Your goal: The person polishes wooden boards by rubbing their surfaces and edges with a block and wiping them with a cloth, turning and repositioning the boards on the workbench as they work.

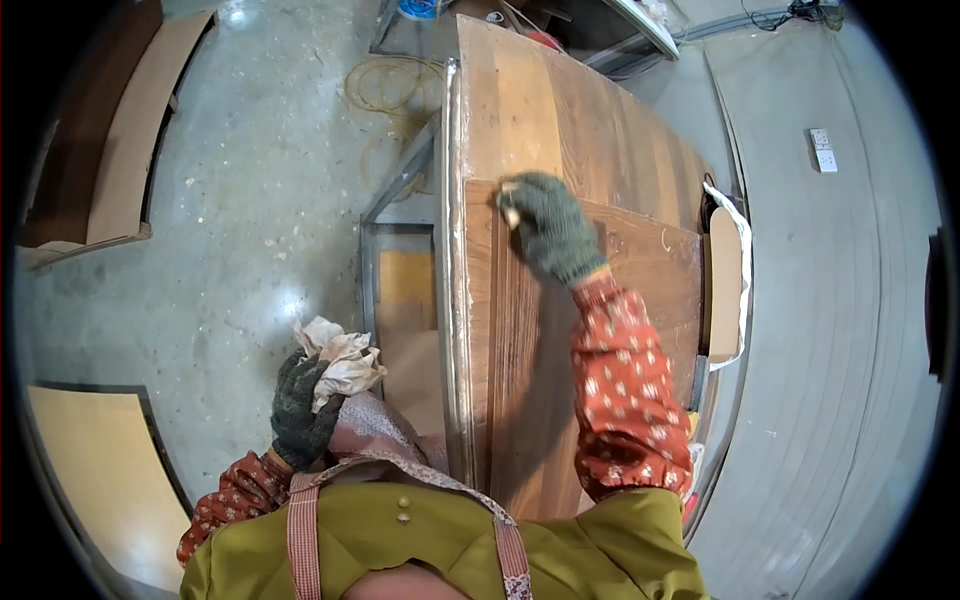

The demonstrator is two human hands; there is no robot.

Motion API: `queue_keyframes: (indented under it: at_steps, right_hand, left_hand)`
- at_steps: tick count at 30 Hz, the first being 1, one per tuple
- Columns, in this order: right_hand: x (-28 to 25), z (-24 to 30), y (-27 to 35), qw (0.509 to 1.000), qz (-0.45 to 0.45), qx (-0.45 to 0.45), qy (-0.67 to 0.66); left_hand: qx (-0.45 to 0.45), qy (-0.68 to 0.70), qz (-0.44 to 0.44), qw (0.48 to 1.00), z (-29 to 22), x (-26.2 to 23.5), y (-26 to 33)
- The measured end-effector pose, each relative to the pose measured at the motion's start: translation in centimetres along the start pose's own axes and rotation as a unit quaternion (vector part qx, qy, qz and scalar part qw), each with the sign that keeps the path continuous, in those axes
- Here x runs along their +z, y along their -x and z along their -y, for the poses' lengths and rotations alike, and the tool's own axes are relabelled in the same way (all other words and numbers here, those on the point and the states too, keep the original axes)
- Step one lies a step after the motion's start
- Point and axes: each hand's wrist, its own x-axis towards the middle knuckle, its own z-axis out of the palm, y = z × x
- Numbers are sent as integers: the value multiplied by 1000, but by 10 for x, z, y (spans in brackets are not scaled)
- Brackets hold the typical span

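I saw the left hand [304, 408] clutching a crumpled cloth [346, 364] and the right hand [550, 226], its grip unclear to me, curled over the wooden panel [640, 190] near its left edge, where overreaching, I judged, risked a slip.

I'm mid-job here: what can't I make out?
All in the head view:
Pale patch at the right gloved hand: too small, blurred.
Grip of the left gloved hand: partly hidden by the crumpled white rag.
Near end of the wood panel: hidden by the olive shirt.
Pale board, lower left: cut off by the fisheye edge.
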Motion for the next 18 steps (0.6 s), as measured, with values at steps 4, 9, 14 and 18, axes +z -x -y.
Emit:
queue_keyframes:
  at_steps: [4, 9, 14, 18]
  right_hand:
    - [-11, 10, 20, 999, 35, -2, 18]
    - [3, 32, 60, 999, 39, 21, 15]
    - [5, 11, 3, 994, -66, 55, 65]
    - [6, 32, 37, 995, -32, 75, 62]
  left_hand:
    - [-14, 22, -1, 1000, -7, 0, -5]
    - [-49, 32, -21, 998, -5, 7, 3]
    - [-38, 54, 67, 996, -1, 10, -1]
    - [7, 45, 33, 998, -20, 2, -3]
